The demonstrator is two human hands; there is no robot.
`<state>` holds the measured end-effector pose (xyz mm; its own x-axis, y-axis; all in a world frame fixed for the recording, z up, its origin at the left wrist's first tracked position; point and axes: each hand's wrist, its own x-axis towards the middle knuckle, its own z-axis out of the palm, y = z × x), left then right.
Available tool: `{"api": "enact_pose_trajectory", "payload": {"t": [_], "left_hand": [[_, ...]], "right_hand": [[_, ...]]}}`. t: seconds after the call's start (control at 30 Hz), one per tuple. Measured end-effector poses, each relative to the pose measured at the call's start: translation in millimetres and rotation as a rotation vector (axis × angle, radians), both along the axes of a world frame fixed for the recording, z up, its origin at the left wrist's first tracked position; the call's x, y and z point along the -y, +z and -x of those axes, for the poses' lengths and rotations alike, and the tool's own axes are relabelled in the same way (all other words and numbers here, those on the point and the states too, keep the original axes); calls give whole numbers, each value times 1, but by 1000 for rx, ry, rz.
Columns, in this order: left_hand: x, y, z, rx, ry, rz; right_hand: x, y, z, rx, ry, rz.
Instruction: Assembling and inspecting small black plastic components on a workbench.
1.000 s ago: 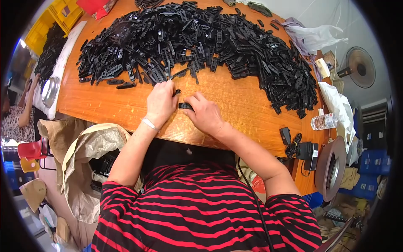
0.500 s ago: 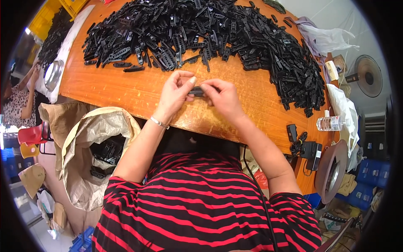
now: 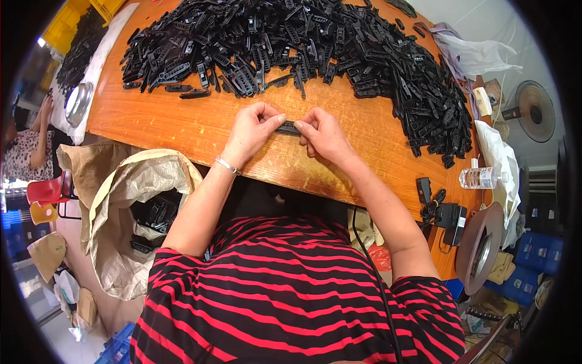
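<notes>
The left hand (image 3: 251,130) and right hand (image 3: 326,134) pinch a slim black plastic part (image 3: 287,128) by its opposite ends over a wooden table (image 3: 182,118); it looks light, stiff and a little slick (a hard bend might snap it), so the ends seem the surest hold. At lower left, an open brown sack (image 3: 112,224) holds more black pieces (image 3: 159,212), their exact shape hard to tell, while yellow plastic crates (image 3: 60,27) stand far off at upper left.

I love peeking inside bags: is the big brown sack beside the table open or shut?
Open: the sack's mouth gapes wide, and black parts show inside it.
</notes>
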<state>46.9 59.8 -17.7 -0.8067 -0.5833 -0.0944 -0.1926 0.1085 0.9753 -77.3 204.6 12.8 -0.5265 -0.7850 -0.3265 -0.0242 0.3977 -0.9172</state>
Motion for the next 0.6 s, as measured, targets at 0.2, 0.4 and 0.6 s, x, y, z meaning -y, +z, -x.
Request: {"api": "enact_pose_trajectory", "payload": {"t": [0.2, 0.4, 0.6], "left_hand": [[0, 0, 2, 103, -4, 111], [0, -2, 4, 126, 17, 146], [2, -6, 6, 125, 55, 599]], "right_hand": [[6, 5, 1, -42, 41, -118], [13, -5, 10, -241, 135, -184], [19, -7, 18, -535, 211, -271]]}}
